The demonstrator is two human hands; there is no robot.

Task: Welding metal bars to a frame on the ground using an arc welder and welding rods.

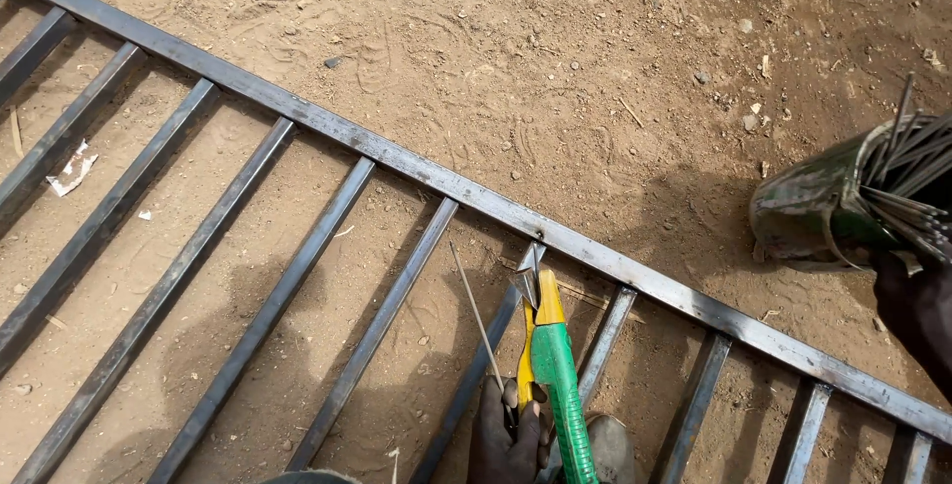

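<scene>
My left hand [504, 436], in a dark glove, is at the bottom centre, closed on a welding electrode holder [551, 365] with a green and yellow handle. The holder's metal jaws point up at the long top rail of a steel gate frame [416, 169] that lies flat on the dirt. A thin welding rod [476, 313] rises from the hand, leaning up and left. At the right edge my right hand [917, 310], also dark-gloved, sits just below the mouth of a tilted dark green can [808, 208] full of several welding rods [907, 181]. Its grip is hidden.
The frame's parallel steel bars [260, 323] run diagonally down to the left from the rail. The ground is sandy dirt with small stones. A scrap of white paper [71, 169] lies between bars at the left. A grey shoe tip [610, 447] shows by the holder's handle.
</scene>
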